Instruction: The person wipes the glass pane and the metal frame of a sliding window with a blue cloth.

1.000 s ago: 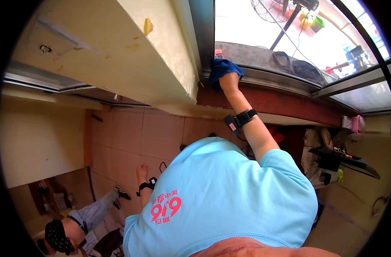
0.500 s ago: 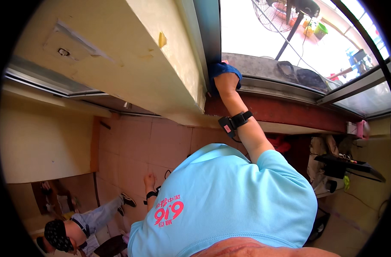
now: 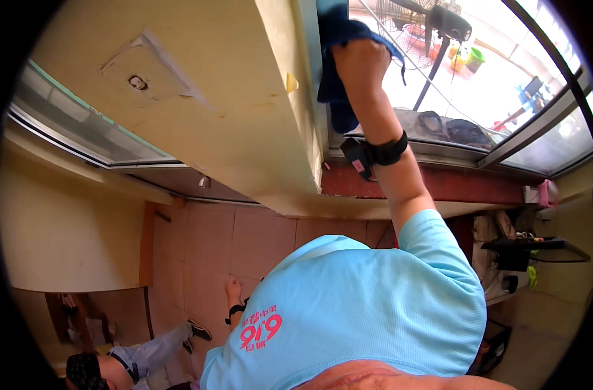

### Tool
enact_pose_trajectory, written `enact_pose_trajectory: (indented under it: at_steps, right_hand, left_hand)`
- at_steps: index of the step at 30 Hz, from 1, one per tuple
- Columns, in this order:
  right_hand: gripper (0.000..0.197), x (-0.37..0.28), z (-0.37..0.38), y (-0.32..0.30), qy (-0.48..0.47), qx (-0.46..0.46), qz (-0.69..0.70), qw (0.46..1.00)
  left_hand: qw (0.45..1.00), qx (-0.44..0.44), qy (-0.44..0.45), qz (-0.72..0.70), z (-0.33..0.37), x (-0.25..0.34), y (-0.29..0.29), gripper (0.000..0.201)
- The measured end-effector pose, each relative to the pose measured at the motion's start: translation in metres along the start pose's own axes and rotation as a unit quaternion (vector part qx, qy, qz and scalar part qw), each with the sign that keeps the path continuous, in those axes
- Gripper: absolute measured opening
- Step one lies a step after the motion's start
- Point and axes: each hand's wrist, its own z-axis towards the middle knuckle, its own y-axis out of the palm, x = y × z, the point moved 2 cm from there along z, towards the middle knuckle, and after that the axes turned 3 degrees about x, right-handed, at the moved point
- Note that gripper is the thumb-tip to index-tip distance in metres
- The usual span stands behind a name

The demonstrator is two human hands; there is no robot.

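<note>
My right hand [image 3: 363, 65] is closed on a dark blue cloth [image 3: 339, 84] and presses it against the upright metal window frame [image 3: 324, 123] beside the cream wall. Part of the cloth hangs below the wrist and a corner sticks out to the right. A black strap with a small box [image 3: 374, 156] sits on that forearm. My left hand [image 3: 233, 287] hangs low over the tiled floor, its fingers curled in, with nothing visible in them.
A red-brown sill [image 3: 433, 184] runs under the window. Beyond the glass stand a fan [image 3: 449, 25] and a dark bag [image 3: 465, 132]. Shelving with a black monitor-like panel [image 3: 537, 250] is at right. Another person [image 3: 127, 361] is at lower left, over the pink tiled floor [image 3: 205, 240].
My right hand has moved up the window frame with the cloth, from near the sill to higher on the upright. The left hand still hangs low.
</note>
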Motion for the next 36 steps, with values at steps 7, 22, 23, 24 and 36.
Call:
enact_pose_trajectory:
  at_steps: [7,22,23,24,36]
  right_hand:
    - [0.012,0.001,-0.039,0.0,0.071,-0.032,0.028,0.997]
    - [0.005,0.056,-0.199,0.047,0.093,-0.276,-0.158,0.943]
    - [0.005,0.05,-0.183,0.044,0.085,-0.254,-0.141,0.953]
    - [0.006,0.048,-0.168,0.038,0.097,-0.242,-0.136,0.956]
    - [0.022,0.004,-0.019,0.007,0.056,-0.013,-0.018,0.998]
  left_hand:
    - [0.995,-0.037,-0.06,-0.071,0.038,-0.083,0.009,0.024]
    - [0.999,-0.048,-0.003,0.022,0.038,-0.032,-0.03,0.02]
    - [0.999,-0.046,-0.006,0.012,0.046,-0.063,-0.029,0.02]
    - [0.998,-0.056,-0.008,0.0,0.052,-0.077,-0.023,0.019]
    - [0.996,-0.07,-0.055,-0.003,0.045,-0.105,-0.005,0.027]
